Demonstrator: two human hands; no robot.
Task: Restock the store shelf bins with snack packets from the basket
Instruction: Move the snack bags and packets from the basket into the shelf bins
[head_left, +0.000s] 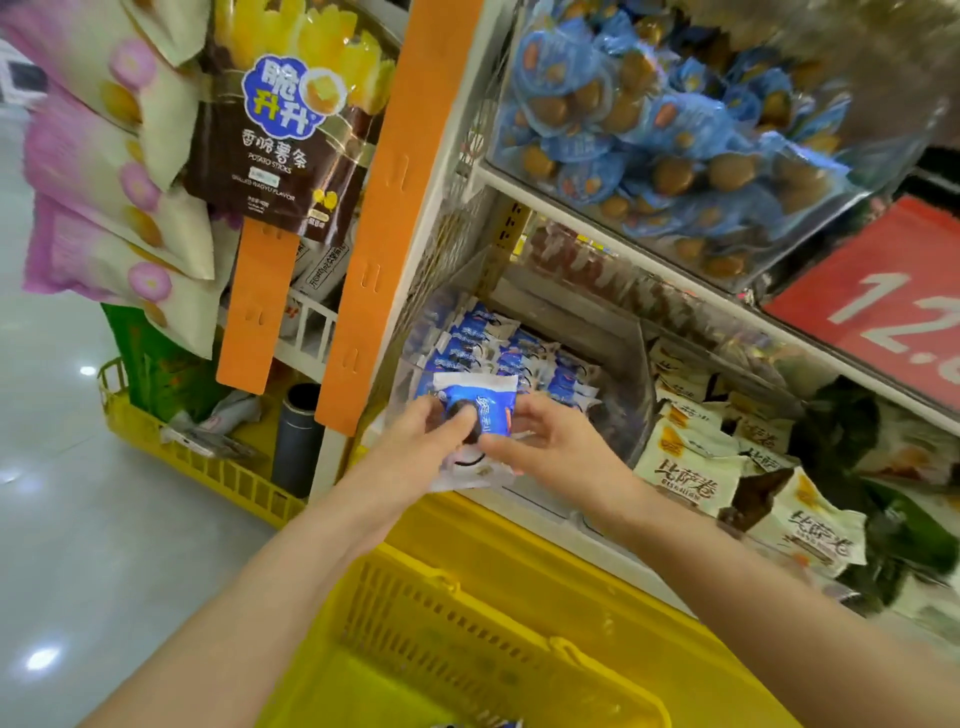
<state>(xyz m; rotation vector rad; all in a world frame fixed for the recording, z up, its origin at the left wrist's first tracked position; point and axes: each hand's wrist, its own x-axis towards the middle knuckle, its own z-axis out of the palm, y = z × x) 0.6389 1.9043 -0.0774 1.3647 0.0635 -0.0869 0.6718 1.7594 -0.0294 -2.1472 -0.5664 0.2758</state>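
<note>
Both hands meet just below the middle of the view, at the front lip of the clear bin on the lower shelf. The left hand and the right hand each pinch the same snack packet, thumbs on top and fingers under its edges. A two-handed hold like this probably keeps the slippery wrapper flat and facing up so it can slide in on top of the pile. White wrapper also shows beneath the hands, possibly a second packet, though I cannot tell.

The packet is blue and white with a dark round cookie printed on it. Its writing is too blurred to read. The stacked packets already in the bin look the same, so this seems the right compartment.

The yellow basket sits at 6 o'clock, directly below the shelf edge, likely to keep each reach short.

At 4 o'clock the neighbouring bin holds cream packets marked 比萨卷. At 11 o'clock a hanging brown bag reads 脆升升, 香脆薯条, "POTATO STICKS" and "WAGYU FLAVOR". At 3 o'clock a red price sign shows "12." before the frame cuts it.
</note>
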